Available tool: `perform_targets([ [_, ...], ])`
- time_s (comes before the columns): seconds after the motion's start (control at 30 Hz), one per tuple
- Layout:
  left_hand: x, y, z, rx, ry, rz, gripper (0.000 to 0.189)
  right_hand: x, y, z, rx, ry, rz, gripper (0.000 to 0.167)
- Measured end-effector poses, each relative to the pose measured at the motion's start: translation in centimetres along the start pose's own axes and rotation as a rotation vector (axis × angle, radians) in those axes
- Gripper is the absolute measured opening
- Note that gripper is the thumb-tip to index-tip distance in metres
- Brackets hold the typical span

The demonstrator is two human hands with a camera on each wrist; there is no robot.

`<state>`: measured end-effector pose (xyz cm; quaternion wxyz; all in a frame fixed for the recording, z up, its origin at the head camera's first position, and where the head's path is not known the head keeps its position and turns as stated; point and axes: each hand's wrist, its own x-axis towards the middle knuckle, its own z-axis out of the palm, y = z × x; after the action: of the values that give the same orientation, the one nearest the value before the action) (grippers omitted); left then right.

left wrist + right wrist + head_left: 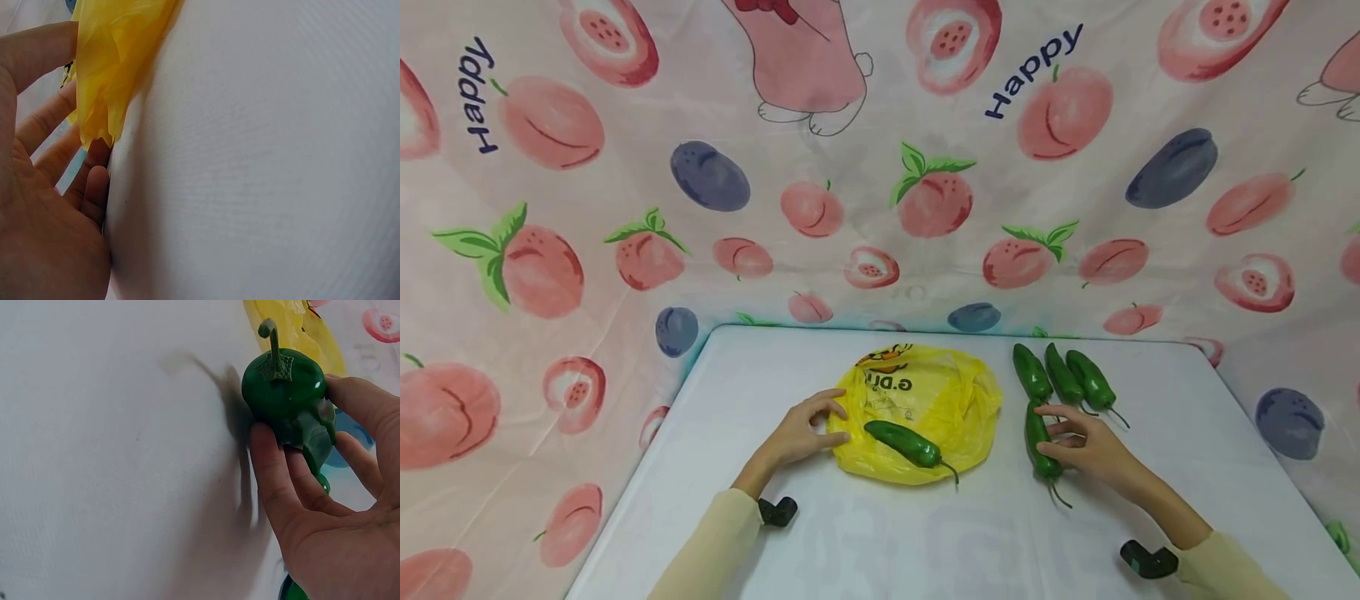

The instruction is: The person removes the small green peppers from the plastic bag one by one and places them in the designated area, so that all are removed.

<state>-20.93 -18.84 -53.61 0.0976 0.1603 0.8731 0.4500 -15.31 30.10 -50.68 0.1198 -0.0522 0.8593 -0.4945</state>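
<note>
My right hand (1086,446) grips a glossy green chili pepper (284,394) between thumb and fingers, its curled stem pointing toward me. In the right wrist view the pepper casts a shadow on the white table. My left hand (805,429) holds the left edge of a yellow plastic bag (955,392), thumb and fingers spread along it. The bag's folds hide some fingertips in the left wrist view. Another green chili pepper (906,444) lies on the front of the bag, its stem reaching past the bag's edge.
Three more green peppers (1090,379) lie at the back right of the white table (880,542), just beyond my right hand. A fruit-printed cloth (865,167) hangs behind the table. Black wrist devices (778,511) sit by both sleeves.
</note>
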Motion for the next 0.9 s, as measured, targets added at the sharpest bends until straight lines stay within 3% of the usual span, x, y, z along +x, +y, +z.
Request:
perform_targets([
  [0.9,0.15,-0.21,0.13,0.010,0.010,0.015,0.026,0.46,0.25,-0.06,-0.020,-0.014,0.098,0.066],
])
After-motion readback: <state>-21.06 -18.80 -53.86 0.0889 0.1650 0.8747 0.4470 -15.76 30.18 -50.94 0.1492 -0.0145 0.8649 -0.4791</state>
